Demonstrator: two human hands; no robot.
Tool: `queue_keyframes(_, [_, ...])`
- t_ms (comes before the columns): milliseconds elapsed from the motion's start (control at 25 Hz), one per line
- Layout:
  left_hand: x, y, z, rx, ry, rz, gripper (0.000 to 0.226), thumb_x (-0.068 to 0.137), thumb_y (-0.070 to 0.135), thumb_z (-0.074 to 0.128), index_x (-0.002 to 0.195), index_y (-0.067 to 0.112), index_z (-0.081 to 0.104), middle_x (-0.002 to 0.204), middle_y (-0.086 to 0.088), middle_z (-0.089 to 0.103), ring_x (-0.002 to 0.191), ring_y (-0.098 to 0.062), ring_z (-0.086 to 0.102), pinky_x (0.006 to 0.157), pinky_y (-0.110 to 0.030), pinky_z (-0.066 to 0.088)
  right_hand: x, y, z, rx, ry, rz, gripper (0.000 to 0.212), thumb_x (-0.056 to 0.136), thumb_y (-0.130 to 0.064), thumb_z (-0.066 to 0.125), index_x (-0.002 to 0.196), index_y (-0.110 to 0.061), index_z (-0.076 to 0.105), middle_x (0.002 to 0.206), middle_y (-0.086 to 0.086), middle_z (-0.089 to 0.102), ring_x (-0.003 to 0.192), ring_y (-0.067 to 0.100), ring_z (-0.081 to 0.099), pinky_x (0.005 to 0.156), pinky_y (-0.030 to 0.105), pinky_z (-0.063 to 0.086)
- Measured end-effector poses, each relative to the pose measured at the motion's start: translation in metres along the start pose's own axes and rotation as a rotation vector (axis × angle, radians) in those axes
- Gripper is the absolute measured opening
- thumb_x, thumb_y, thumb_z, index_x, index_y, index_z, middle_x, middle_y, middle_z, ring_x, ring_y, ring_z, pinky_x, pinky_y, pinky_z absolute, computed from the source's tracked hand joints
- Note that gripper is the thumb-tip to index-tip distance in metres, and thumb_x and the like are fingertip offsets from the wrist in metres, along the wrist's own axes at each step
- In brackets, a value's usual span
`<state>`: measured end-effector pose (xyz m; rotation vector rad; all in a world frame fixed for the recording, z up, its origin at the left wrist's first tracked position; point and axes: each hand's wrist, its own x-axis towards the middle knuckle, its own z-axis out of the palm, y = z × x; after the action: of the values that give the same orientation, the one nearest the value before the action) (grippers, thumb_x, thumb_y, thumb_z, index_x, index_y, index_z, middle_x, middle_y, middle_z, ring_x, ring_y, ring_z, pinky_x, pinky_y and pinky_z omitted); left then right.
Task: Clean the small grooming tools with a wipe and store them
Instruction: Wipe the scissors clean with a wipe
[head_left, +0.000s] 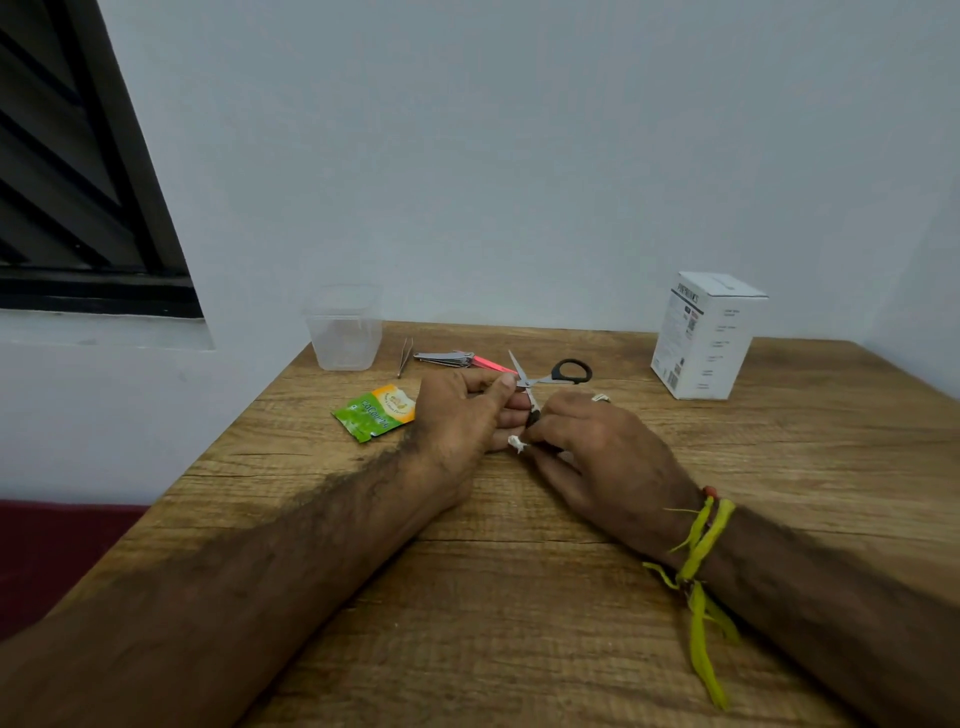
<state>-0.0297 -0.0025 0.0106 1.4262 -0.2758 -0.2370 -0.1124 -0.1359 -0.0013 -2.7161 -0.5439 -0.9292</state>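
Small scissors (550, 375) with black handles are spread open above the wooden table (519, 597). My left hand (462, 415) pinches them at the pivot between thumb and fingers. My right hand (597, 447) holds the lower handle and a crumpled white wipe (516, 443), which peeks out under its fingers. Behind the hands lie tweezers (405, 357), a metal nail clipper (447, 357) and a pink-handled tool (493, 364). A clear plastic container (344, 332) stands at the back left, with nothing visible inside it.
A torn green and orange wipe sachet (375, 411) lies left of my left hand. A white cardboard box (704, 335) stands at the back right. The table meets the wall at the back, and its left edge drops to a dark red surface (52, 545).
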Motion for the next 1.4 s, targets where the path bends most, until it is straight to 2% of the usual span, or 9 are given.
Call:
queue_keyframes(120, [-0.004,0.001,0.001,-0.007,-0.002,-0.006,0.015,0.098,0.008,0.059,0.1,-0.004,0.069,0.073,-0.008,0.071,0.057,-0.01,0.07,0.055,-0.026,0.061,-0.003,0.002,-0.003,-0.011,-0.017,0.033,0.024,0.093,-0.032,0.053,0.093,-0.016,0.071,0.089,-0.002,0.062,0.08,0.019,0.061,0.067,0.041,0.054])
queue_keyframes(440, [-0.004,0.006,0.0,-0.024,-0.009,-0.014,0.017,0.099,0.005,0.056,0.1,-0.008,0.067,0.073,-0.011,0.072,0.054,-0.015,0.071,0.05,-0.023,0.057,-0.007,0.003,-0.005,-0.087,-0.059,-0.033,0.017,0.089,-0.026,0.06,0.094,-0.015,0.073,0.09,0.0,0.064,0.075,0.023,0.065,0.058,0.042,0.056])
queue_keyframes(640, [0.001,0.005,-0.003,0.007,0.004,-0.017,0.019,0.1,0.008,0.056,0.102,-0.007,0.068,0.081,-0.014,0.073,0.06,-0.019,0.073,0.056,-0.029,0.061,-0.004,0.004,-0.009,-0.063,-0.084,-0.025,0.016,0.091,-0.025,0.06,0.095,-0.015,0.072,0.089,-0.001,0.064,0.079,0.02,0.063,0.063,0.039,0.055])
queue_keyframes(800, [-0.001,0.004,0.0,0.002,-0.012,-0.033,0.017,0.101,0.008,0.055,0.096,-0.003,0.067,0.075,-0.009,0.072,0.054,-0.015,0.071,0.05,-0.024,0.058,-0.005,0.012,-0.015,0.026,-0.066,0.047,0.01,0.089,-0.02,0.067,0.096,-0.016,0.074,0.084,-0.004,0.065,0.076,0.012,0.058,0.067,0.037,0.052])
queue_keyframes(960, [0.003,0.0,-0.003,0.005,-0.01,-0.033,0.017,0.1,0.01,0.057,0.095,-0.002,0.068,0.078,-0.011,0.073,0.055,-0.015,0.072,0.051,-0.024,0.057,-0.004,0.014,-0.01,0.092,-0.068,0.09,0.011,0.087,-0.022,0.069,0.094,-0.016,0.075,0.081,-0.004,0.065,0.074,0.012,0.058,0.068,0.038,0.051])
queue_keyframes(1040, [0.003,-0.003,-0.003,0.013,-0.03,-0.022,0.016,0.097,0.011,0.062,0.103,-0.003,0.067,0.082,-0.013,0.074,0.06,-0.017,0.073,0.054,-0.026,0.058,-0.003,0.014,-0.008,0.11,-0.071,0.107,0.013,0.087,-0.024,0.068,0.094,-0.016,0.075,0.08,-0.004,0.066,0.074,0.012,0.058,0.068,0.037,0.051])
queue_keyframes(1160, [0.003,-0.006,-0.002,0.077,-0.069,0.018,0.032,0.088,0.006,0.073,0.117,-0.004,0.063,0.086,-0.017,0.075,0.068,-0.022,0.074,0.059,-0.032,0.06,-0.005,0.015,-0.013,0.101,-0.088,0.093,0.012,0.087,-0.023,0.069,0.095,-0.016,0.075,0.081,-0.005,0.066,0.074,0.011,0.059,0.068,0.032,0.05])
queue_keyframes(1280, [0.003,-0.003,-0.001,0.094,-0.057,0.006,0.023,0.088,0.0,0.071,0.11,-0.005,0.067,0.078,-0.013,0.074,0.058,-0.016,0.071,0.052,-0.027,0.059,-0.005,0.015,-0.014,0.063,-0.058,0.117,0.011,0.086,-0.018,0.069,0.095,-0.017,0.075,0.082,-0.005,0.066,0.075,0.011,0.058,0.067,0.028,0.047])
queue_keyframes(1400, [0.006,-0.002,-0.004,0.085,-0.036,-0.011,0.023,0.088,0.0,0.071,0.11,-0.005,0.066,0.076,-0.01,0.073,0.052,-0.011,0.068,0.048,-0.024,0.057,-0.003,0.011,-0.009,0.03,-0.063,0.089,0.013,0.087,-0.022,0.064,0.091,-0.015,0.073,0.08,-0.004,0.065,0.074,0.013,0.058,0.066,0.032,0.048])
